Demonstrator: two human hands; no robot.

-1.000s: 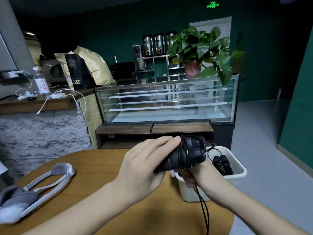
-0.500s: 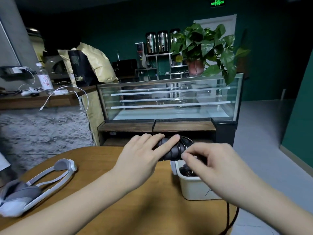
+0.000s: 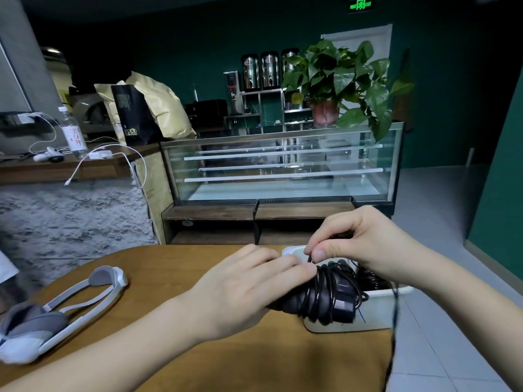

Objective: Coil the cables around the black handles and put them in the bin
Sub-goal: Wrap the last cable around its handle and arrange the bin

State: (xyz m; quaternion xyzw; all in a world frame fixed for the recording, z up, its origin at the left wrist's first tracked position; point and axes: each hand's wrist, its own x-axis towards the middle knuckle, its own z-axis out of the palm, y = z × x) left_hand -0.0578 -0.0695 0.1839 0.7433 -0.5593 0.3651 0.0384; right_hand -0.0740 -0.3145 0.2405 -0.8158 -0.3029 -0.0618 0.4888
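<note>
Your left hand [image 3: 249,290] grips the black handle [image 3: 319,298] beside the white bin [image 3: 376,312]; your right hand [image 3: 365,247] has swung over it, fingers [image 3: 319,253] pinching the cable [image 3: 310,260], adding another wrap.

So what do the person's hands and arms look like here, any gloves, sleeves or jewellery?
Both are bare. The left hand and right hand wear no gloves, and no rings, watch or wristband show. Both forearms are uncovered as far as the frame's edge; no sleeve is in view.

2 hands: left hand [image 3: 243,290], right hand [image 3: 365,247]. 1 black handle [image 3: 319,299] w/ cable [image 3: 325,290] coiled. 1 white bin [image 3: 376,312], more black coils inside, count unclear. 1 headset [image 3: 56,312]. 1 table [image 3: 175,267].
</note>
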